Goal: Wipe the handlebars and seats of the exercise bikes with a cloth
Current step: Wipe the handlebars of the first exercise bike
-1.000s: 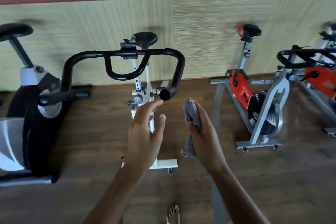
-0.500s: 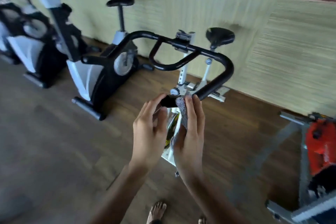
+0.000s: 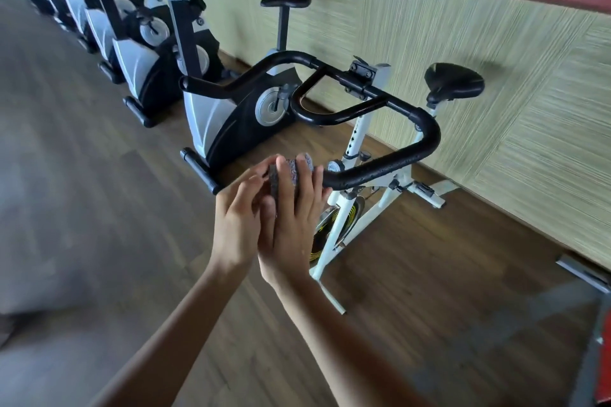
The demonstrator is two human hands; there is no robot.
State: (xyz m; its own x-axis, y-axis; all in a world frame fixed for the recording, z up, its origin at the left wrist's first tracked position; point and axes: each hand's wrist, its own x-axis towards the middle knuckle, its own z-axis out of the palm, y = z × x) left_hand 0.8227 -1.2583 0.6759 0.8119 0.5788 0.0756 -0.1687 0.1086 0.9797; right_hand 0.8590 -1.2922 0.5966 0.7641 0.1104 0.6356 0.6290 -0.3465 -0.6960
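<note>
Wood-plank floor with exercise bikes standing along a panelled wall.
The dark brown boards run up to the foot of the pale wall. Nearest, a white bike rests on thin white feet, one pointing toward the viewer. Just beside it, to the left, a grey-and-black bike stands on a black crossbar foot. Behind that, a row of further bikes of similar build recedes to the upper left. At the right edge a grey base bar lies on the boards.
</note>
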